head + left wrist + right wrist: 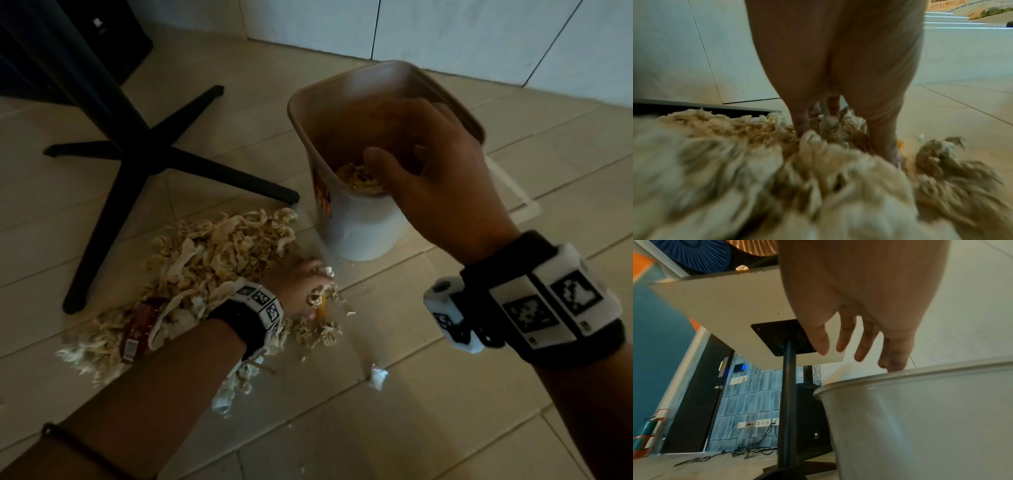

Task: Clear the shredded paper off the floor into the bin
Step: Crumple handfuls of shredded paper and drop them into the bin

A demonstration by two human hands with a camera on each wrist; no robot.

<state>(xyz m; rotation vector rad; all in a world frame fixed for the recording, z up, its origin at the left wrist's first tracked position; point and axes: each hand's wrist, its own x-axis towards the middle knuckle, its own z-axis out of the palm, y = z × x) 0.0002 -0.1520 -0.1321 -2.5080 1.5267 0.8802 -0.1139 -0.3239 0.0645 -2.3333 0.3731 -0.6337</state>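
On the beige tiled floor [445,428], crinkled tan shredded paper [205,253] lay heaped beside a smooth white plastic bin [359,233]. The left hand [301,284] clutched shreds; the right hand [435,178], fingers spread, hovered over the bin's rim.

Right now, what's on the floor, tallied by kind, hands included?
Bin: 1
Shred pile: 1
Red wrapper: 1
Stray white scrap: 1
Table base: 1
Hands: 2, left hand, right hand
Total: 7
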